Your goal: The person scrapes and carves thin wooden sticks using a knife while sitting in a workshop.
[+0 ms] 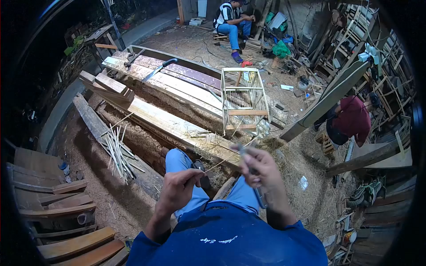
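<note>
In the middle of the head view, my left hand (179, 188) pinches one end of a thin wooden stick (216, 165), just above my knees. The stick slants up and right toward my right hand (262, 170). That hand is closed around a pliers-like metal tool (261, 199), its grey-blue handle end sticking out below the fingers. Motion blurs the tool's upper end, which overlaps the far end of the stick. To the left, a loose bundle of thin sticks (119, 153) lies on a weathered plank (84, 111).
Long timber beams (164, 117) lie ahead of my knees. A handsaw (157, 71) and a slatted wooden frame (246, 99) rest there. One person (233, 26) sits at the back; another person (350, 119) bends at right. Curved boards (75, 244) stack at lower left.
</note>
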Available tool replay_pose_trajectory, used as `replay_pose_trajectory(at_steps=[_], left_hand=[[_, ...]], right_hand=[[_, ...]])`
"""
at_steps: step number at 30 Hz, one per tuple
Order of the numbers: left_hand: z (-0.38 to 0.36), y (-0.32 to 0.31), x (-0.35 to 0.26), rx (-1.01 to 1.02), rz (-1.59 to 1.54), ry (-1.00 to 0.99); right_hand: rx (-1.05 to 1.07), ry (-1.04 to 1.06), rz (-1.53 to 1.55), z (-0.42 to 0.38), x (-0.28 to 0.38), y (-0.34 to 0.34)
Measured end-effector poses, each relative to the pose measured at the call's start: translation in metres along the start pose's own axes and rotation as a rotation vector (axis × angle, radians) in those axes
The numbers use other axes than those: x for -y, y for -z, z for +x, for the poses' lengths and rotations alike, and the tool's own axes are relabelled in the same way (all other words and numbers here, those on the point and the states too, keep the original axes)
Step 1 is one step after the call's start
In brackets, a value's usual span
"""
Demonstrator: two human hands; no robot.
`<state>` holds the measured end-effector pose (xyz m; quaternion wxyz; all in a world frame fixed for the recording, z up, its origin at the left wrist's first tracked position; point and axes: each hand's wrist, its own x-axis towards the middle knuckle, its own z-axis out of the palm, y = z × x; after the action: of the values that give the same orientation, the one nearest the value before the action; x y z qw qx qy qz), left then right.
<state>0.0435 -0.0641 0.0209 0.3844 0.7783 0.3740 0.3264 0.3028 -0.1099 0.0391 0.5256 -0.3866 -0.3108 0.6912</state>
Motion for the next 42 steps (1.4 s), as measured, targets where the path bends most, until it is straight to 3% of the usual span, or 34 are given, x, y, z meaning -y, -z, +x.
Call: replay_pose_trajectory(at_steps=[4, 8, 13, 15, 16, 17, 19, 20, 25, 33, 42], left_hand=[[-0.002, -0.004, 0.002, -0.010, 0.015, -0.036], [-0.004, 0.003, 0.006, -0.016, 0.041, -0.051], [-0.006, 0.001, 0.006, -0.019, 0.044, -0.048], [-0.005, 0.006, 0.009, -0.031, 0.041, -0.053], [-0.007, 0.009, 0.012, -0.010, 0.046, -0.040], [-0.010, 0.010, 0.014, 0.010, 0.048, -0.023], [-0.013, 0.010, 0.021, 0.012, 0.027, 0.014], [-0.012, 0.010, 0.023, 0.018, 0.006, 0.045], [-0.006, 0.007, 0.019, 0.046, -0.032, 0.098], [-0.001, 0.005, 0.015, 0.117, -0.037, 0.129], [0.009, -0.016, 0.008, 0.047, -0.035, -0.015]], right_hand=[[0.027, -0.097, 0.019, 0.000, -0.001, -0.008], [-0.072, 0.035, 0.003, -0.002, 0.004, 0.005], [-0.025, 0.027, 0.087, -0.001, -0.001, 0.011], [-0.142, 0.019, 0.008, 0.000, 0.004, 0.021], [-0.309, 0.122, -0.207, 0.004, 0.012, 0.040], [-0.304, 0.118, -0.209, 0.002, 0.021, 0.053], [-0.303, 0.321, 0.115, -0.001, 0.033, 0.068], [-0.301, 0.321, 0.115, -0.002, 0.032, 0.064], [-0.093, 0.216, 0.077, -0.002, -0.004, 0.020], [-0.039, -0.027, 0.122, 0.001, -0.033, -0.004], [0.173, -0.213, 0.049, 0.003, -0.046, -0.027]])
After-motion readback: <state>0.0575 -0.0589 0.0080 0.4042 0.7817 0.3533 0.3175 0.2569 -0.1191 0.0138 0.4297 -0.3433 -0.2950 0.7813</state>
